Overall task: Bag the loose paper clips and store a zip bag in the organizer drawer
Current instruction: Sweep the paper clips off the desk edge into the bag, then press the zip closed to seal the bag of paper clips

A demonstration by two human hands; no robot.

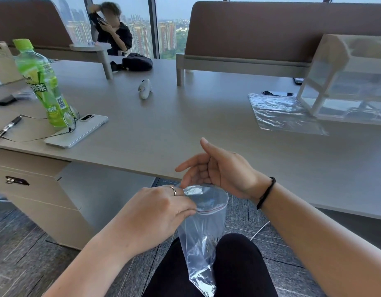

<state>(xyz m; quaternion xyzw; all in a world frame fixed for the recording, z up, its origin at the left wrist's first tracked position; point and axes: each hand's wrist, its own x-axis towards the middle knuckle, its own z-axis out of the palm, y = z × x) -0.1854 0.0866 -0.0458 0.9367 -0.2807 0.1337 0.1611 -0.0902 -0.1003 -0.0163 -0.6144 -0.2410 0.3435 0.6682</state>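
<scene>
A pale desk (pixel 185 129) runs before high-rise windows. Below its edge, the left hand (pixel 155 217) pinches the rim of a clear zip bag (pixel 203 239), holding its mouth open over the lap. The right hand (pixel 219 168) hovers just above the mouth, fingers loosely curled, empty as far as shows. A 2nd bag (pixel 279 113) lies flat beside the organizer (pixel 346 82) at right; a green bottle (pixel 42 86) and phone (pixel 78 130) sit left.

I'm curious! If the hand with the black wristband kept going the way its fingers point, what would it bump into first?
Probably nothing nearby. The right hand points left, above the bag and left hand. Farther left stands the drawer cabinet, though depth is hard to judge.
</scene>
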